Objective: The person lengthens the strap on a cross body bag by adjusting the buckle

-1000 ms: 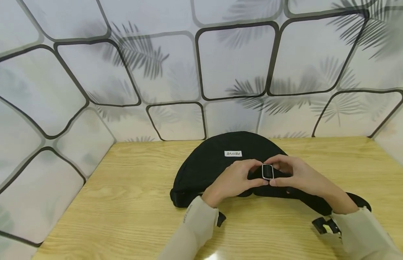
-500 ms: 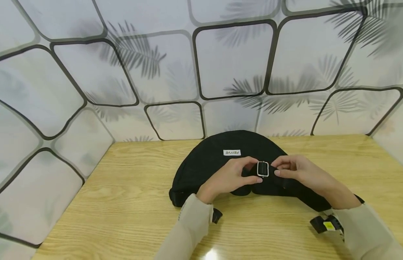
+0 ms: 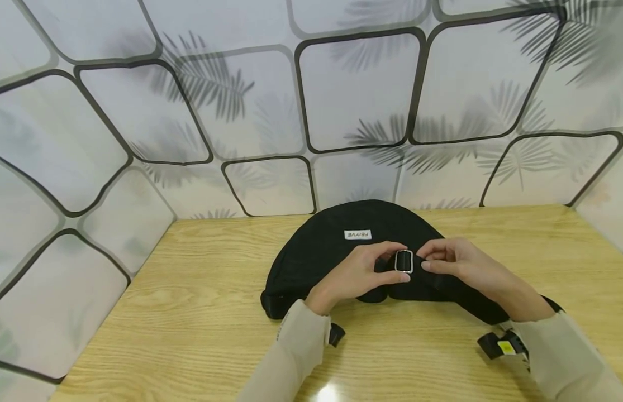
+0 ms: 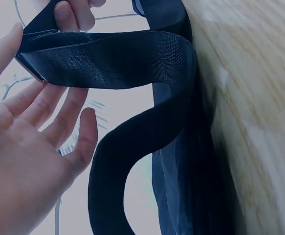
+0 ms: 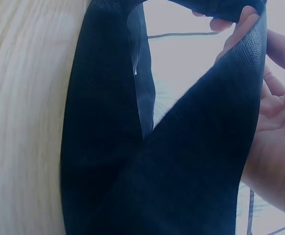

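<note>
A black half-moon bag (image 3: 316,262) with a white label (image 3: 358,234) lies on the table. Over its front, my left hand (image 3: 353,273) pinches a silver rectangular slide buckle (image 3: 411,262) between thumb and fingers. Black webbing strap (image 4: 118,58) runs through the buckle and hangs in a loop in the left wrist view. Just right of the buckle, my right hand (image 3: 464,265) pinches the strap between thumb and index finger. In the right wrist view the wide strap (image 5: 196,147) hides part of that hand (image 5: 274,152).
The wooden table (image 3: 190,312) meets a patterned fabric wall (image 3: 361,95) behind the bag. A black plastic clip (image 3: 490,346) with a yellow patch lies by the right sleeve. Another black end piece (image 3: 336,335) shows beside the left sleeve.
My right hand has come off the buckle's edge to the strap right of it. The buckle has shifted slightly left in my left hand's pinch.
</note>
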Tool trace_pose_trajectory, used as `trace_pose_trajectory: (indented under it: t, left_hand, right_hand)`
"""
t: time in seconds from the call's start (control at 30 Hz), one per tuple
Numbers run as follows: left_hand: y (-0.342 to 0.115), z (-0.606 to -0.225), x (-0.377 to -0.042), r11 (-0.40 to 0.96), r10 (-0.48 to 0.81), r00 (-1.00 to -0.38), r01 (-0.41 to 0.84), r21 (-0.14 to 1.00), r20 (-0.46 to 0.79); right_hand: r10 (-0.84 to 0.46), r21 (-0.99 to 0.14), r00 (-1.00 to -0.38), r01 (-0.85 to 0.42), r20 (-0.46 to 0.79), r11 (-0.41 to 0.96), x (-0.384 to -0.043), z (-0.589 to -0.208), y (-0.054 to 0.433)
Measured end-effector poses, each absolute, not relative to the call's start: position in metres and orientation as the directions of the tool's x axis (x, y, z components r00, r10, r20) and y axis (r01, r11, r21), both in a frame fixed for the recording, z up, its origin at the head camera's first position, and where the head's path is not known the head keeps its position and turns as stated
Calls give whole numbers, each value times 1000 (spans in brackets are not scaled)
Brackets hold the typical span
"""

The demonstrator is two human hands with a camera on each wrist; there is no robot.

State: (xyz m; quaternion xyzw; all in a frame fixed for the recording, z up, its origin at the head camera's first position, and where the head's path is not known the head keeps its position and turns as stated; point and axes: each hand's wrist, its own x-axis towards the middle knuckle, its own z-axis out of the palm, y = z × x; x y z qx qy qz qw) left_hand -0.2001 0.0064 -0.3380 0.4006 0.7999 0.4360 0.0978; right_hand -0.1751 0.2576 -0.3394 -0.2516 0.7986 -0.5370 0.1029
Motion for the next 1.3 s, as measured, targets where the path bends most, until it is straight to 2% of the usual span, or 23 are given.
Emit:
trace_pose_trajectory:
  t: [0.17, 0.27, 0.43, 0.53, 0.83, 1.17, 1.3]
  left_hand:
    - [5, -338, -201, 287, 730, -651, 567, 772, 206]
    - [5, -338, -201, 297, 723, -659, 564, 770, 205]
    - [5, -338, -201, 323, 713, -674, 561, 762, 194]
    - [5, -338, -200, 328, 709, -677, 566, 756, 199]
    - [5, -340, -200, 307, 698, -674, 587, 749, 242]
    - [12, -343, -199, 259, 749, -607, 638, 725, 266]
    - [12, -343, -200, 254, 752, -602, 639, 726, 267]
  right_hand:
    - [-512, -910, -858, -239, 34, 340, -177, -340, 260]
    - [-542, -916, -840, -228, 14, 329, -178, -341, 262]
    - [-649, -966, -760, -184, 22, 183, -178, -341, 262]
    - [-675, -980, -737, -149, 23, 129, -178, -342, 261]
    - [-606, -959, -792, -221, 69, 179, -176, -341, 257]
    - [-604, -968, -794, -204, 77, 145, -174, -341, 250]
    - [-605, -973, -794, -183, 62, 141, -174, -341, 250]
